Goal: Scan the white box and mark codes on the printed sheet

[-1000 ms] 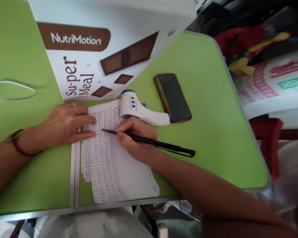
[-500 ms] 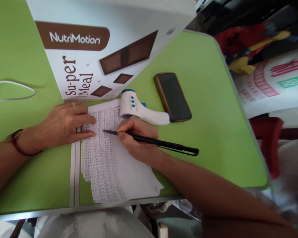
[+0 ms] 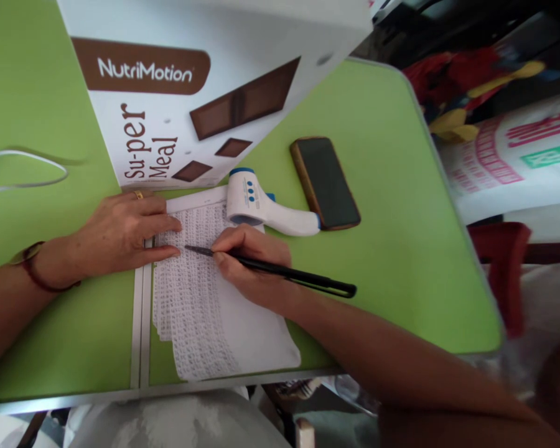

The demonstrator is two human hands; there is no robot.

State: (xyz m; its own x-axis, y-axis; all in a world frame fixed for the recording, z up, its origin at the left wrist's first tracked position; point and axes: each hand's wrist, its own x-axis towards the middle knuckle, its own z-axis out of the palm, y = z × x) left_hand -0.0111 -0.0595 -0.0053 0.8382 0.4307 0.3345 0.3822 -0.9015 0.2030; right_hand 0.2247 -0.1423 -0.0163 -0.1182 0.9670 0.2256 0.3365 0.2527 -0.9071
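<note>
My right hand (image 3: 252, 264) grips a black pen (image 3: 298, 275), its tip pointing left over a sheet of paper (image 3: 256, 339). Rows of small handwriting cover the sheet's left part, while its right part is blank. Several more written sheets show under its left edge. My left hand (image 3: 126, 233) lies flat with fingers stretched onto the papers' upper left edge. Whether the pen tip touches the paper I cannot tell. Just beyond my right hand lies a white and blue infrared thermometer (image 3: 280, 218), partly over the papers.
A large white NutriMotion box (image 3: 154, 137) stands behind the papers. A phone (image 3: 329, 180) in a brown case lies right of the thermometer. The green table (image 3: 401, 249) has a metal seam at left. A white cable (image 3: 28, 152) lies far left; a red chair (image 3: 504, 274) stands at right.
My right hand and the pen have moved a little to the left across the sheet. The sheet's lower right corner sits slightly differently. My left hand stays in place on the papers.
</note>
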